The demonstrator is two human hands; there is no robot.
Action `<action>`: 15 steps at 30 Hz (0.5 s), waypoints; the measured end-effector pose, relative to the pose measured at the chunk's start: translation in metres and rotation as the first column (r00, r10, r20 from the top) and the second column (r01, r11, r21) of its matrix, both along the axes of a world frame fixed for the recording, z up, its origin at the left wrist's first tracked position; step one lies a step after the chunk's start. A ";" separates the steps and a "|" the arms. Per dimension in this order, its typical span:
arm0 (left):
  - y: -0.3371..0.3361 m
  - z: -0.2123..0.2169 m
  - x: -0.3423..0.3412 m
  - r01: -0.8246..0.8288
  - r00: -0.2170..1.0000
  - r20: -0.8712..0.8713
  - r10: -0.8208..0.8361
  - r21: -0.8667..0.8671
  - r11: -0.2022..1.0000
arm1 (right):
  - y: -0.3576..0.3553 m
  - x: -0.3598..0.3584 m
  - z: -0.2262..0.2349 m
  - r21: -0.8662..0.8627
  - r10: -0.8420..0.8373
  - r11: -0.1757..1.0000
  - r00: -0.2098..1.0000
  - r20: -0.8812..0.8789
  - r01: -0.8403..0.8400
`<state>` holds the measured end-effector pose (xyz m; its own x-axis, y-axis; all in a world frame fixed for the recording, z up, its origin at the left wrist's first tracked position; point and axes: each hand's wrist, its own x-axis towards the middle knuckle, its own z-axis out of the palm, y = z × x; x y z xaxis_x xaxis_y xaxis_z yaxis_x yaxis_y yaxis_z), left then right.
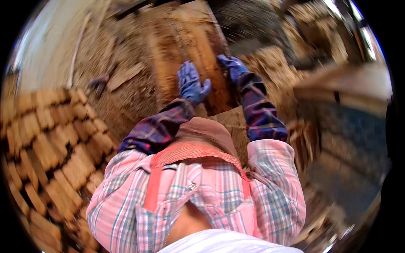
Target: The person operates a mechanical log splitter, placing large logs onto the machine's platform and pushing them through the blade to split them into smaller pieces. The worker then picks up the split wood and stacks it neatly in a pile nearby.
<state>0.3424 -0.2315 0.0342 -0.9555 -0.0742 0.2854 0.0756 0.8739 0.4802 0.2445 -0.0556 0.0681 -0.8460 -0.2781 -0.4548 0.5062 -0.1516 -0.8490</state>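
A broad wooden slab (168, 46) with a grooved brown surface lies in front of me, its near end close to my body. My left hand (192, 83), in a blue-purple glove, rests flat on its face with fingers stretched forward and thumb apart. At the slab's right edge, my right hand (235, 67), gloved alike, has its fingers curled over the rim. Motion blur softens that hand, and its underside is hidden. Dark plaid sleeve covers (265, 109) run up both forearms.
Stacked wood blocks (63, 160) fill the left side. A hand tool (100, 82) and a wood offcut (126, 76) lie on the debris-strewn ground left of the slab. Dark grey material (253, 25) is heaped beyond it. A wood-topped bench (337, 86) stands at the right.
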 end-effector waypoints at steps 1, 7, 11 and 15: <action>0.020 0.000 0.018 0.083 0.997 0.010 -0.083 -0.023 0.996 | 0.038 0.023 -0.016 -0.059 -0.063 0.996 0.996 -0.057 0.059; 0.148 0.035 0.113 0.289 0.616 0.327 -0.717 0.753 0.591 | 0.155 0.247 0.007 0.001 -0.657 0.749 0.743 -0.123 0.663; 0.283 0.033 0.169 0.475 0.411 0.136 -0.901 0.812 0.339 | 0.270 0.385 -0.012 -0.226 -0.967 0.206 0.163 -0.196 0.952; 0.263 0.052 0.174 0.515 0.297 0.130 -0.946 0.813 0.273 | 0.265 0.441 0.016 0.340 -0.981 -0.097 -0.032 -0.192 0.936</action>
